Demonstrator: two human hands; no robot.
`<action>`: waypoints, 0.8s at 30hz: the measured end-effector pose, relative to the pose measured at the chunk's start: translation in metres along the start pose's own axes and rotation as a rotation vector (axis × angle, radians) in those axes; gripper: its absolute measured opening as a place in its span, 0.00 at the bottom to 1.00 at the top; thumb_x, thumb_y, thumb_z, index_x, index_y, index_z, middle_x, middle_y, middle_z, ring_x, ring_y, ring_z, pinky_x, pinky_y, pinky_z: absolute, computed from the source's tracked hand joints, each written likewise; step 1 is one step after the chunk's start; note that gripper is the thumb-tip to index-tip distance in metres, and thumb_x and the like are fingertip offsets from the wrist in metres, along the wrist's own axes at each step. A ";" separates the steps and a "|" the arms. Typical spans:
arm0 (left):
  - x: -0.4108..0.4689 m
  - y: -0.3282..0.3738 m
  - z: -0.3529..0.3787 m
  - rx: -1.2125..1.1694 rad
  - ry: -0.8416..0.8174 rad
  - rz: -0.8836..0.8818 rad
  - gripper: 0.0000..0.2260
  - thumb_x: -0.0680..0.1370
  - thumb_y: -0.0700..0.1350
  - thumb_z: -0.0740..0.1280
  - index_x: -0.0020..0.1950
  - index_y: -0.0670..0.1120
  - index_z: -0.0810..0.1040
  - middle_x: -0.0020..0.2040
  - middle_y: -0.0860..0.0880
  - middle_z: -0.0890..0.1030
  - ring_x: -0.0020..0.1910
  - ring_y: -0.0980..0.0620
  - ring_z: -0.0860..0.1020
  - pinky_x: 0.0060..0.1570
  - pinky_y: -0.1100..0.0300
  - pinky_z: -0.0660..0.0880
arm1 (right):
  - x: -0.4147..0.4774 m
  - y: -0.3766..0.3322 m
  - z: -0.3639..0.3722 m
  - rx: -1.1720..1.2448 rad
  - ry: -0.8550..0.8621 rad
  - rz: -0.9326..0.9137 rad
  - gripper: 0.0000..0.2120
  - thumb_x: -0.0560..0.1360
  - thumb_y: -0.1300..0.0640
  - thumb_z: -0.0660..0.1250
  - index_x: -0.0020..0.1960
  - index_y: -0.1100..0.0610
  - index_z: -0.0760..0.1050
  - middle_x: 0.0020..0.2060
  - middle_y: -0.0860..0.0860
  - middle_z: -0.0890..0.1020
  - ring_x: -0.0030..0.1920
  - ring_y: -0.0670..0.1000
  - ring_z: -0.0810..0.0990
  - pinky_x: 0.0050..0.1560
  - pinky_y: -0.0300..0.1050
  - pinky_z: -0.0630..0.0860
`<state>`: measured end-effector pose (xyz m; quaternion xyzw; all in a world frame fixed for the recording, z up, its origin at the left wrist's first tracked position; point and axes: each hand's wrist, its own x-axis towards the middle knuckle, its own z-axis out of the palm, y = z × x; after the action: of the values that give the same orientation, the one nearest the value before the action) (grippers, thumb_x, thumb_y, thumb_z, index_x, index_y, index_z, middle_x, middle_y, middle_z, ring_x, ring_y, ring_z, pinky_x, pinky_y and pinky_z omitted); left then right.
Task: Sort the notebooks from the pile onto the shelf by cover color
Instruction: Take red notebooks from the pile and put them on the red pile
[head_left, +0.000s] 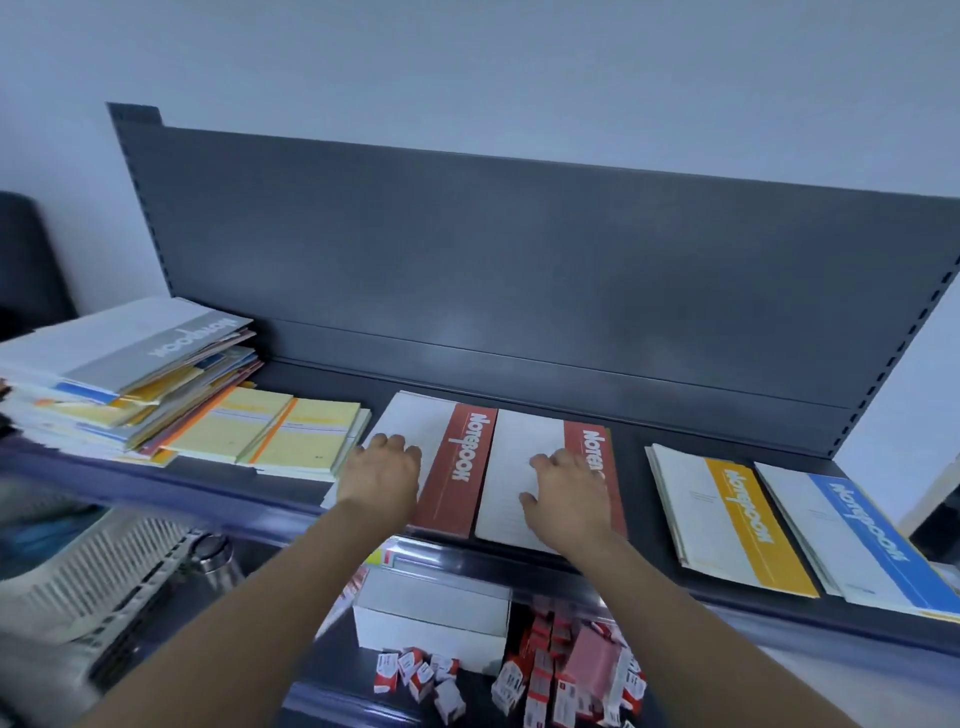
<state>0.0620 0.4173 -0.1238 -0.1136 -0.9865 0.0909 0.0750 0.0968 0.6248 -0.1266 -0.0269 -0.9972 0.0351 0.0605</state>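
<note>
Two red-striped notebooks lie side by side on the dark shelf. My left hand rests on the white part of the left red notebook, fingers bent at the knuckles. My right hand lies flat on the right red notebook, partly covering its red stripe. To the right lie a yellow-striped notebook stack and a blue-striped notebook stack. At far left sits the mixed pile, topped by a grey-striped notebook. Yellow-covered notebooks lie between the pile and the red ones.
The shelf's grey back panel rises behind the notebooks. Below the shelf edge, a lower level holds a white box and several small red-and-white boxes. A light slatted basket and a metal bottle sit at lower left.
</note>
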 end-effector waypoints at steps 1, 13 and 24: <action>-0.005 -0.012 0.001 0.012 0.006 -0.023 0.16 0.78 0.47 0.63 0.65 0.46 0.71 0.62 0.47 0.73 0.64 0.47 0.69 0.59 0.54 0.68 | 0.003 -0.012 -0.001 -0.006 0.003 -0.040 0.23 0.79 0.48 0.61 0.71 0.54 0.67 0.65 0.54 0.72 0.66 0.55 0.69 0.67 0.52 0.66; -0.050 -0.162 -0.010 0.069 0.026 -0.246 0.16 0.78 0.49 0.62 0.65 0.46 0.71 0.62 0.46 0.73 0.64 0.46 0.69 0.58 0.53 0.70 | 0.036 -0.175 -0.015 0.005 0.041 -0.360 0.19 0.78 0.49 0.61 0.66 0.54 0.71 0.61 0.54 0.74 0.64 0.56 0.69 0.62 0.50 0.66; -0.061 -0.313 -0.010 0.058 0.091 -0.346 0.14 0.78 0.44 0.60 0.63 0.46 0.72 0.59 0.46 0.73 0.61 0.46 0.70 0.53 0.55 0.70 | 0.072 -0.335 -0.029 0.077 0.079 -0.413 0.18 0.77 0.47 0.62 0.65 0.53 0.72 0.62 0.53 0.73 0.65 0.55 0.69 0.63 0.49 0.67</action>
<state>0.0569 0.1043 -0.0603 0.0560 -0.9839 0.1000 0.1375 0.0127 0.2974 -0.0653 0.1792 -0.9763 0.0589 0.1063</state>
